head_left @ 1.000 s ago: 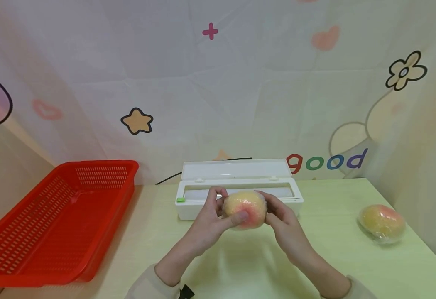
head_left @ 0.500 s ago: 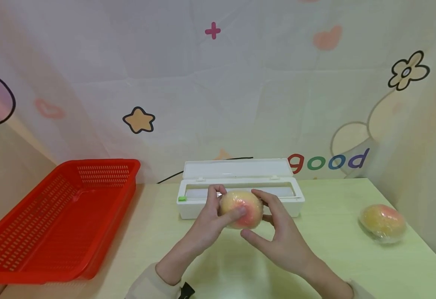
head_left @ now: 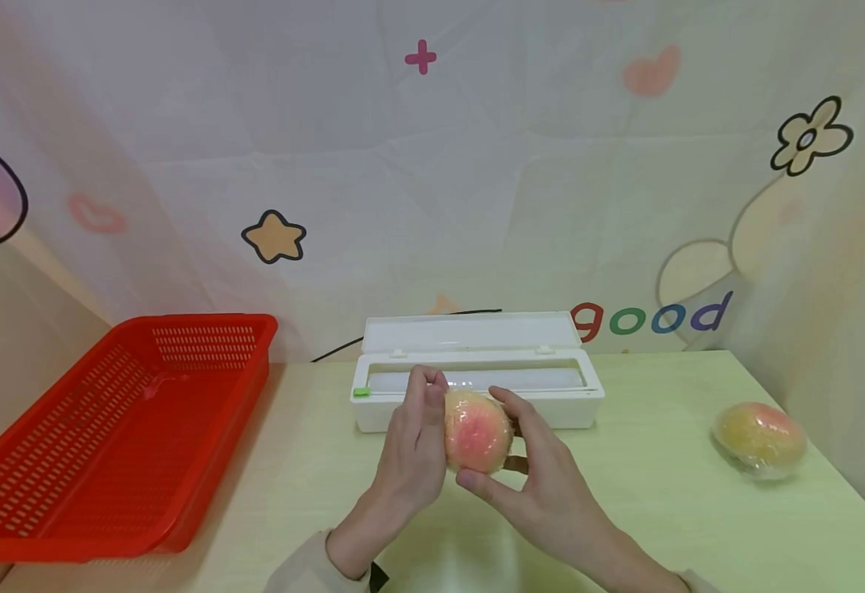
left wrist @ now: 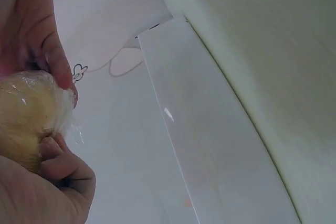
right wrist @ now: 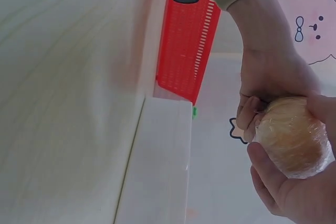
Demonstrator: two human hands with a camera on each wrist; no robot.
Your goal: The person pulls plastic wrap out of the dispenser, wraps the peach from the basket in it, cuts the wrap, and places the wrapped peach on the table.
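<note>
A yellow-and-pink peach (head_left: 477,432) wrapped in clear film is held between both hands above the table, in front of a white cling film dispenser (head_left: 477,412). My right hand (head_left: 551,486) grips the peach from the right, thumb below and fingers behind it. My left hand (head_left: 410,449) holds its left side, thumb upright and fingers curled. In the left wrist view, bent fingertips press the loose film at the edge of the peach (left wrist: 21,111). Film wraps tightly over the peach (right wrist: 291,135) in the right wrist view. Its far side is partly hidden by fingers.
A second film-wrapped peach (head_left: 760,441) lies at the table's right side. On the left stands a red plastic basket (head_left: 213,461). The dispenser's lid (head_left: 469,333) is up, showing a film roll (head_left: 536,379). A printed cloth (head_left: 329,189) hangs behind the table.
The peach has turned and dropped slightly between the hands. My left thumb has moved off its front to the upper left side. My right thumb has come under it.
</note>
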